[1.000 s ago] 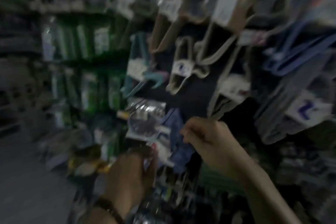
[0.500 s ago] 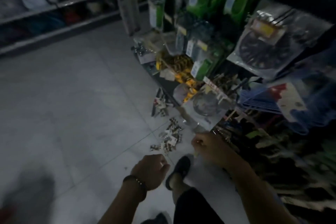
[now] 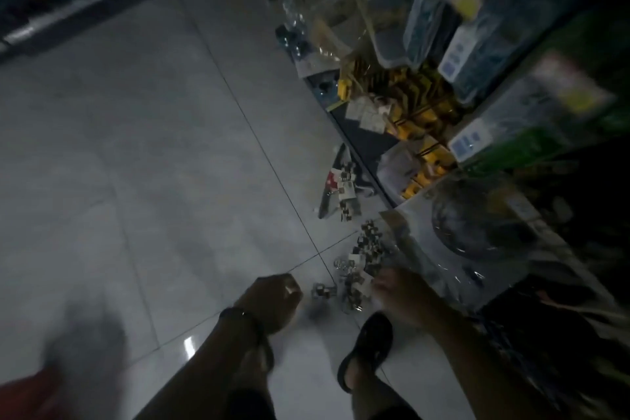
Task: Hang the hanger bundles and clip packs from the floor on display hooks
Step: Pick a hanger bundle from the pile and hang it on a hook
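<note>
Lying scattered on the pale grey tiled floor (image 3: 153,147), small carded packs of metal clips (image 3: 363,254) are being seen just beside the foot of the dark display rack (image 3: 361,143). The left hand (image 3: 276,298) is being held near them, curled into a fist with nothing visible in it. The right hand (image 3: 397,290) is being held over the packs' near edge; through blur, its grip cannot be told.
</note>
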Tool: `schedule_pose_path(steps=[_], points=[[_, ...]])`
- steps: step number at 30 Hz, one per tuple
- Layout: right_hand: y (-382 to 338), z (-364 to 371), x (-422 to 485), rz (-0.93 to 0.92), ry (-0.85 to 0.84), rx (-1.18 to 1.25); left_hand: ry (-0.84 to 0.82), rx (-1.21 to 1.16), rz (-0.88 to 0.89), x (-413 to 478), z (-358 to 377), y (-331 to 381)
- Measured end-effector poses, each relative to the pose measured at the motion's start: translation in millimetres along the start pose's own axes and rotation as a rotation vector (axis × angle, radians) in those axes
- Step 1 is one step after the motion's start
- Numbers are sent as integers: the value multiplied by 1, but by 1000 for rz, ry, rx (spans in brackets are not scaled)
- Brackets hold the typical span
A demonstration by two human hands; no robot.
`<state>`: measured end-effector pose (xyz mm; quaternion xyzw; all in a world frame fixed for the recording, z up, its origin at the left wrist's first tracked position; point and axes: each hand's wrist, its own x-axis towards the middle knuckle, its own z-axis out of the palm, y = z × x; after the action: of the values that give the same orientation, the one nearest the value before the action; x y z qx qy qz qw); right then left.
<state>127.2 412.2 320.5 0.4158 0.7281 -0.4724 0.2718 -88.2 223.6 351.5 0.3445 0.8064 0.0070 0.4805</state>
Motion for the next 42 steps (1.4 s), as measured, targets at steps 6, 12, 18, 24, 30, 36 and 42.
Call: schedule_pose_path(steps=[6,12,18,24,30,36,42], points=[[10,-11,170,105,-89,145,-200,-10,-85,238,14,-28],[62,15,388,138,-45,-55,-230,3,-122,456,30,-65],[109,53,560,224,99,101,-83,59,-204,613,74,-107],[112,99,644,347,220,510,-36,38,-165,689,115,-110],[104,119,610,203,221,514,-53,32,-160,684,124,-120],[86,127,523,112,348,753,-68,44,-155,663,122,-126],[103,148,500,273,460,787,101,-236,-288,642,120,-161]])
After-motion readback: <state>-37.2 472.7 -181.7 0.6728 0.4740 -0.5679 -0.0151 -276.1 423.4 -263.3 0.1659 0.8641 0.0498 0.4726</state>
